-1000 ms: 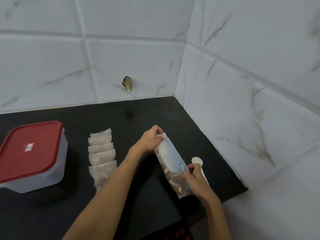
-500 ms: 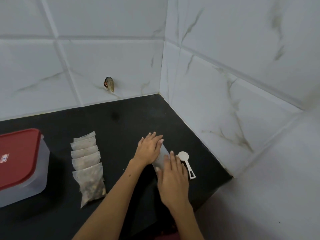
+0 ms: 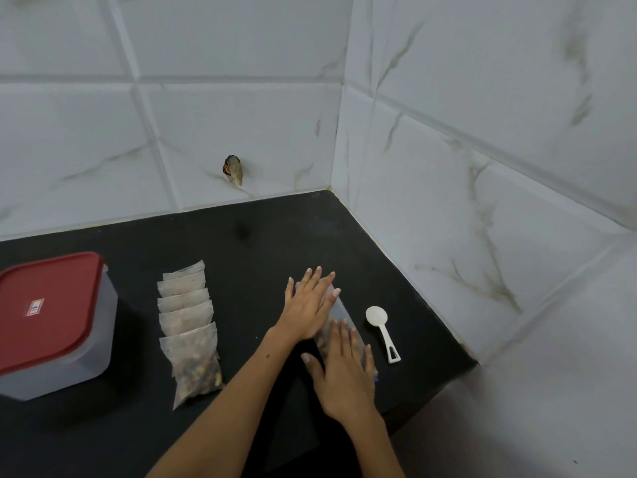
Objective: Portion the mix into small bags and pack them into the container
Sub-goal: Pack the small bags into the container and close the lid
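A clear small bag of mix (image 3: 341, 310) lies flat on the black counter (image 3: 262, 243). My left hand (image 3: 308, 305) presses palm-down on its upper part, fingers spread. My right hand (image 3: 344, 370) lies flat over its lower part, hiding most of the mix. A row of several filled small bags (image 3: 188, 326) lies overlapped to the left. The clear container with a red lid (image 3: 48, 319) stands shut at the far left. A white plastic spoon (image 3: 381, 331) rests just right of my hands.
White marbled tile walls meet in a corner behind and to the right of the counter. A small dark hole with wires (image 3: 233, 170) sits in the back wall. The counter's front right edge (image 3: 448, 381) drops off close to my right hand.
A second ago both hands held the bag up off the counter. It now lies flat, and both palms have settled on top of it. The camera view has shifted right.
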`<state>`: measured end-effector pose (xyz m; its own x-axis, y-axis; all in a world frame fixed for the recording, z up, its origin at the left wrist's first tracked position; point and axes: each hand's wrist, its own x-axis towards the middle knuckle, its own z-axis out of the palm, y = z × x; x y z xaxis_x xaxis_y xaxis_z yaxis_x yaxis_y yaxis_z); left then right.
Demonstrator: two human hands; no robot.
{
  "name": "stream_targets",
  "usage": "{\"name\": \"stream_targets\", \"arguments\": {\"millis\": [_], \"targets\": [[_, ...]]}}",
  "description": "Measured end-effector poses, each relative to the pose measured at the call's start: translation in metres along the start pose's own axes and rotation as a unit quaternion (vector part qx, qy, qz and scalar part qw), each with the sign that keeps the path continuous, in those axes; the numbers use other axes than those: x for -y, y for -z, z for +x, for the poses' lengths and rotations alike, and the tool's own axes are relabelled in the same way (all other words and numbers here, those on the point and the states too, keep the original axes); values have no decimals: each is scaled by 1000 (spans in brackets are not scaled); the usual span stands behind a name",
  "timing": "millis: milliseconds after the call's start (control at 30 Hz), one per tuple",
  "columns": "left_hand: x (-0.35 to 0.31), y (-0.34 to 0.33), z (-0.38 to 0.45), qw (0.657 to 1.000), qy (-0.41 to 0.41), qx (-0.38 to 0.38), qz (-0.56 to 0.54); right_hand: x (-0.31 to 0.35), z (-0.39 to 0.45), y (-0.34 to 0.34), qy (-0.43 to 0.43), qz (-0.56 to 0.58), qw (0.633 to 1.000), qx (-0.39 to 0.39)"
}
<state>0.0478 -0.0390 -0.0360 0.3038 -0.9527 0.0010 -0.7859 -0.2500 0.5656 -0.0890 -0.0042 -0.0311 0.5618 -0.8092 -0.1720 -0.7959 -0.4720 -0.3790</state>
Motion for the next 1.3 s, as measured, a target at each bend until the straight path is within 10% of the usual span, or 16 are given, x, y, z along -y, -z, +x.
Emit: {"name": "stream_targets", "arguments": {"millis": [200,600,867,1300], "targets": [[-2,65,-26,973,-14,-164,-163,29,14,51,5,95,995,-18],[167,239,-180,805,126,-507,-280,232,52,19,191,300,929,107],[268,254,-190,729,281,-444,-439,353,91,-34,56,321,940,101],[297,240,-150,661,267,-289,-639,376,114,-67,-11,349,937,6]]}}
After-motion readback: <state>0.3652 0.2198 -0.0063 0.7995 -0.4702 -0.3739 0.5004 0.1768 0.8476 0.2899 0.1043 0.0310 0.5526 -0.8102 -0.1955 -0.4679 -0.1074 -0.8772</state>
